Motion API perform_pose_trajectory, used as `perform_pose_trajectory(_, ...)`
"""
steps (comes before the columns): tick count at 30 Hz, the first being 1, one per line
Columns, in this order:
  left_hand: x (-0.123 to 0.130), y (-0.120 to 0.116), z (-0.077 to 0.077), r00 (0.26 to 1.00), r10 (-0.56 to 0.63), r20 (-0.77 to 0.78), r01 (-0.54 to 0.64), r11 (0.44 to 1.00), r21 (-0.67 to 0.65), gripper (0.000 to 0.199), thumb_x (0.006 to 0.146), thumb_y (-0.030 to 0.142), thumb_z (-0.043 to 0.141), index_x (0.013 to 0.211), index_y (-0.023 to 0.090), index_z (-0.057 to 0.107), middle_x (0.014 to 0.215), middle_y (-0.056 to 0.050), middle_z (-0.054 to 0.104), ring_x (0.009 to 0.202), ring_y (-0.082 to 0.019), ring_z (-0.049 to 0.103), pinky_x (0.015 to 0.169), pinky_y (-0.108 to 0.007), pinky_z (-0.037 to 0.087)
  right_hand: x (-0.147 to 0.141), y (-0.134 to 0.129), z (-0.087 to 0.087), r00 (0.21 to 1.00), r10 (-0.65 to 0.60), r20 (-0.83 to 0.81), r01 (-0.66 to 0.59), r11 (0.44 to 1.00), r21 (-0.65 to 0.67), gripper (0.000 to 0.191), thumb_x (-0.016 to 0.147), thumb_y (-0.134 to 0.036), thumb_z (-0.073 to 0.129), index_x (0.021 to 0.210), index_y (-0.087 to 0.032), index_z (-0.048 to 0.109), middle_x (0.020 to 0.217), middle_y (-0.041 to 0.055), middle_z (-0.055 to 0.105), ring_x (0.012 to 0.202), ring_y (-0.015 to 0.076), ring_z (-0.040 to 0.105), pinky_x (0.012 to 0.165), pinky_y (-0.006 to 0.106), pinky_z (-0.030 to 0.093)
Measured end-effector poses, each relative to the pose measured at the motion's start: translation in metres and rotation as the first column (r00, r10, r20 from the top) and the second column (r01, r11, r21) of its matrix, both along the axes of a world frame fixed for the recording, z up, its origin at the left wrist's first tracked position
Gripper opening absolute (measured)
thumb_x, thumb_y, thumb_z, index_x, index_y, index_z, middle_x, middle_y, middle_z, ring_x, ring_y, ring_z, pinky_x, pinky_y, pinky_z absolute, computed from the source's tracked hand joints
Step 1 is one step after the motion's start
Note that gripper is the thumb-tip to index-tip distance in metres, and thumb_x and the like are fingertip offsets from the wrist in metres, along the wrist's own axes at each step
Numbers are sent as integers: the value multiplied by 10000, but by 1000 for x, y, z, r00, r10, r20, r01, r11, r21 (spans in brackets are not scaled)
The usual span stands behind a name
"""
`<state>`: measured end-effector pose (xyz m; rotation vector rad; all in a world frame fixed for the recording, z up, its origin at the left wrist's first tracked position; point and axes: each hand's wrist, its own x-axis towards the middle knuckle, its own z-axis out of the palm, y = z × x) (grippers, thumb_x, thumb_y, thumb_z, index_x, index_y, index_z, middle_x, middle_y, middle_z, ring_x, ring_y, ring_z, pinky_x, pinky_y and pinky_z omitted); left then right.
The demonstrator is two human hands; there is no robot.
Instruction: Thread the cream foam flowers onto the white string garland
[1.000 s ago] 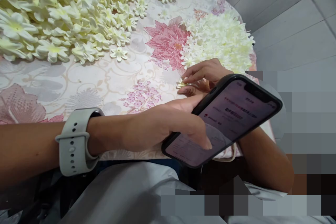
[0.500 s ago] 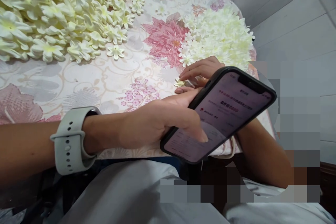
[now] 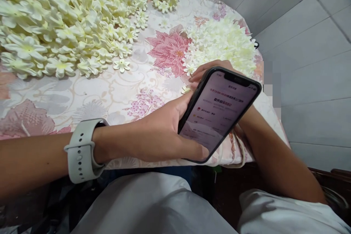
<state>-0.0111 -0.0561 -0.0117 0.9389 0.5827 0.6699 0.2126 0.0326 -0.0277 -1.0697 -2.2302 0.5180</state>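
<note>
My left hand (image 3: 153,135) is closed around a black-cased smartphone (image 3: 219,113), holding it tilted above the front of the table. The thumb lies over the lower end of the lit screen, which shows lines of text. A watch with a pale strap (image 3: 82,150) is on that wrist. Behind the phone, my right hand (image 3: 211,67) rests low over the tablecloth, its fingers bent. Most of this hand and its thumb are hidden by the phone. One small pale-yellow flower (image 3: 185,89) lies right by the fingertips; whether they grip it is hidden.
A large heap of pale-yellow flowers (image 3: 68,25) covers the left and back of the table. A whiter flower pile (image 3: 222,44) lies beyond my right hand. Underneath is a floral tablecloth (image 3: 90,87). Grey tiles (image 3: 309,55) stand to the right, and my clothed lap (image 3: 148,204) is below.
The phone has shifted left and turned slightly more upright, covering more of my right hand. My left thumb has moved down the screen. The view has shifted slightly.
</note>
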Motion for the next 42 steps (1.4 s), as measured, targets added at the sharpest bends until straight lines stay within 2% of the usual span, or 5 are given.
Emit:
perform_pose_trajectory(3,0,0,0,1000,21,16,-22,1000,21,684,700,100,842,1335,258,642,1185,-35,698,1130,-244,667,1024,-426,533,-6,-2,19,897,-123,-425,0,961,-277,341,968,-569,758,889,-242,815,894,64,783,810,234,705,723,405,572)
perform_pose_trajectory(7,0,3,-4,1000,-9,24,8,998,56,783,726,167,892,1441,271,592,1224,-52,700,1171,-259,671,1122,-489,535,-12,-10,34,820,-159,-550,-181,839,-513,443,842,-676,843,894,-237,872,824,55,797,787,243,739,672,377,577)
perform_pose_trajectory(13,0,4,-11,1000,-25,6,24,993,119,791,720,161,866,1442,254,557,1196,-54,685,1136,-248,670,1068,-449,566,-21,-25,32,785,-180,-593,-179,850,-496,45,826,-283,828,840,-262,866,809,-1,772,705,153,658,665,312,525)
perform_pose_trajectory(33,-1,1,-6,998,-53,-26,55,993,101,819,746,201,866,1462,283,476,1381,-87,610,1238,-268,639,1030,-438,562,-29,-31,31,821,-225,-525,-91,856,-510,166,794,-312,886,751,-248,739,712,-28,688,600,128,543,565,298,435)
perform_pose_trajectory(42,0,1,-8,998,-56,42,53,996,76,856,704,117,838,1471,300,504,1190,-42,663,1138,-242,674,1011,-417,571,-32,-30,37,779,-303,-549,-98,806,-584,205,737,-438,881,676,-274,775,662,20,673,603,215,560,577,374,454)
